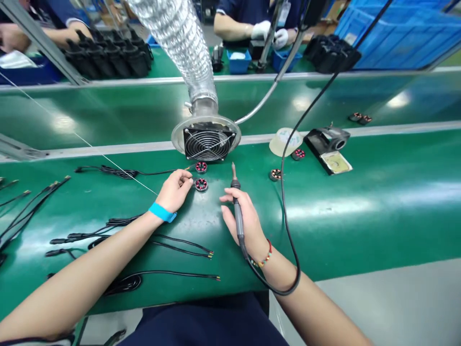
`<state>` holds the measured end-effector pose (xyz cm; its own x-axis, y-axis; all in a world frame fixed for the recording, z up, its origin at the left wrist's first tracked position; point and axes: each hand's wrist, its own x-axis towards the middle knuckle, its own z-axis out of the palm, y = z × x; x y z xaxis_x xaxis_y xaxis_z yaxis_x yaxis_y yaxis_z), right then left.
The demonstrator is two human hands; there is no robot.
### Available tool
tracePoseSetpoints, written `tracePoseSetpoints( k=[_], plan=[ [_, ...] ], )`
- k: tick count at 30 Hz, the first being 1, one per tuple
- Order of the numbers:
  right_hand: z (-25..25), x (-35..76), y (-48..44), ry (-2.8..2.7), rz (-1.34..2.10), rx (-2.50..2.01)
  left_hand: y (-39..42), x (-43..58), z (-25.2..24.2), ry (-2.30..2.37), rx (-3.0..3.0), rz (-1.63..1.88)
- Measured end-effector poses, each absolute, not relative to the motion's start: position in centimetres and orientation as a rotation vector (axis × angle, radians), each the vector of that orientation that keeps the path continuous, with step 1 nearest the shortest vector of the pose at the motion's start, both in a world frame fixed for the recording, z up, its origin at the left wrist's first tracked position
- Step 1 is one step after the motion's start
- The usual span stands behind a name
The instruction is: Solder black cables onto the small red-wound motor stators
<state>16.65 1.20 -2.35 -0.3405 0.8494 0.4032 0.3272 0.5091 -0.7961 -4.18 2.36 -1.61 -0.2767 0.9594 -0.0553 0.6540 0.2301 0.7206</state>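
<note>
My right hand [247,221] is closed around a soldering iron [238,211], its tip pointing up and away over the green bench. My left hand [175,188], with a blue wrist strap, has thumb and fingers pinched on the end of a black cable [195,179], mostly hidden by the hand. Right at those fingertips lies a small round motor stator [201,185] with red windings. Just behind it sits a second stator [201,167], where the wire ends of another black cable [154,172] reach it.
A fume extractor fan [209,144] hangs behind the stators. More black cables [180,274] lie at front and left. On the right are loose stators [275,175] and a soldering iron stand [327,144] with a sponge. The iron's cord [284,202] loops over my right forearm. Co-workers sit opposite.
</note>
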Motion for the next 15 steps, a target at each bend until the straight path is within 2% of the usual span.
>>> tracePoseSetpoints(
  k=[2, 7, 15],
  plan=[
    [-1.8, 17.0, 0.9, -1.918, 0.801, -0.959, 2.7, -3.8, -1.3, 2.011, 1.554, 0.742],
    [-1.0, 17.2, 0.2, -1.971, 0.836, -0.916, 4.2, -2.7, 0.2, 1.983, 1.868, 0.088],
    [-1.3, 17.3, 0.2, -1.99, 0.827, -0.905, 4.4, -4.6, 1.6, 1.973, 1.946, -0.006]
  ],
)
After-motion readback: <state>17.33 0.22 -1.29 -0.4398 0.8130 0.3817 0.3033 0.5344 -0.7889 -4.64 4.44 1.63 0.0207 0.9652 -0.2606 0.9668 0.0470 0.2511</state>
